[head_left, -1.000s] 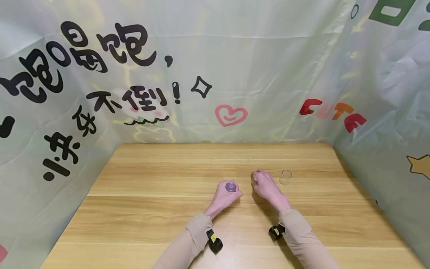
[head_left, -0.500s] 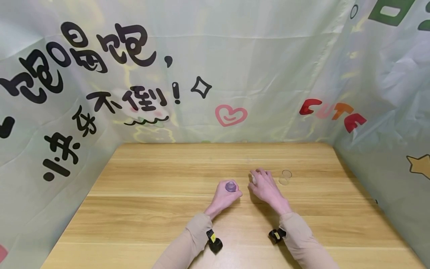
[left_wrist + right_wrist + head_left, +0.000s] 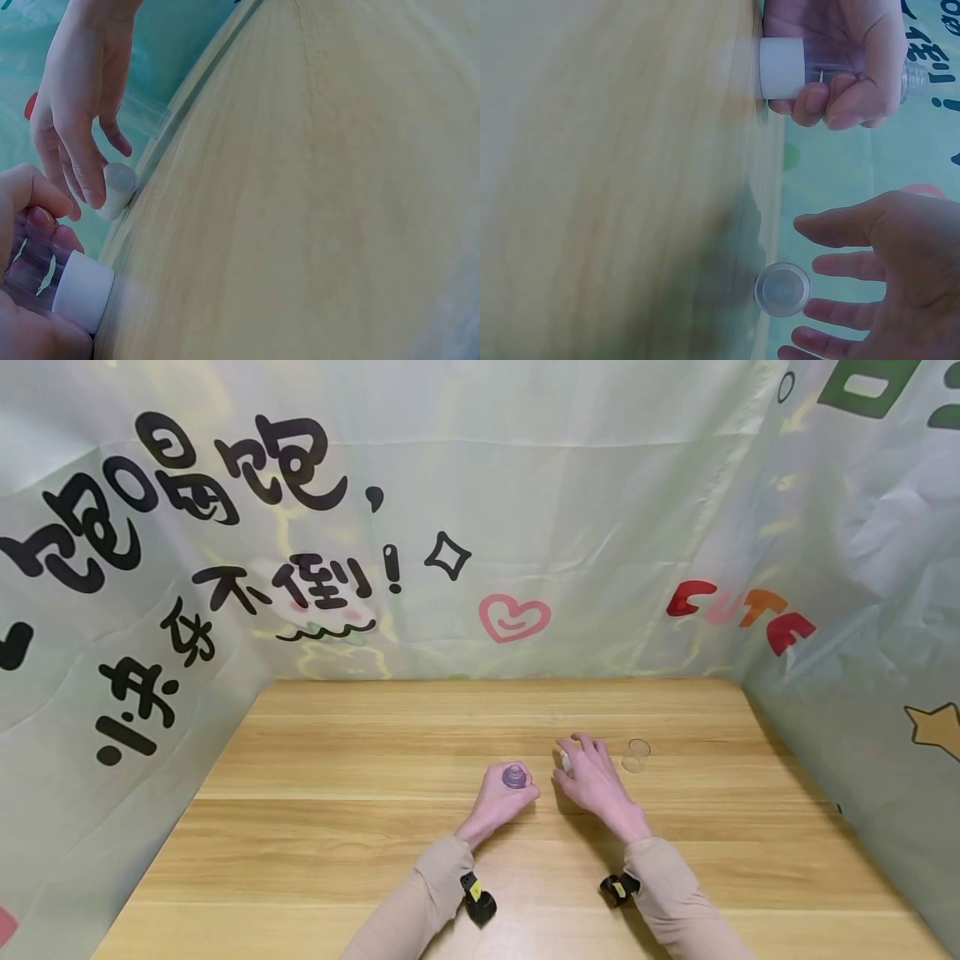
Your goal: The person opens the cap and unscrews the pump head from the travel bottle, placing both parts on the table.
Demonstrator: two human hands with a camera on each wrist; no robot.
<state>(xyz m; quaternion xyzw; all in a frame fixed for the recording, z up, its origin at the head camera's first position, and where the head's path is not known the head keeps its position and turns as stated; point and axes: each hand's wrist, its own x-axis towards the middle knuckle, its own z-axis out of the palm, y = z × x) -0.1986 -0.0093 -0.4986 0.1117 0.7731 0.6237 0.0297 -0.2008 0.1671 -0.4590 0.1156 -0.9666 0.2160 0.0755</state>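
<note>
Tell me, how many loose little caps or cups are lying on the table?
2. A small white cap lies under the right hand's fingers; a clear cup stands further right. The left hand holds a bottle, which may hide more.

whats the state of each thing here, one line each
bottle: upright on the table, neck uncapped, held by the left hand
small white cap: standing on the table, free, under the right hand
clear cup: lying tipped on the table, untouched
right hand: open, fingers spread

One bottle (image 3: 515, 775), one small white cap (image 3: 566, 762), one clear cup (image 3: 637, 755), one table (image 3: 337, 827), two hands.
</note>
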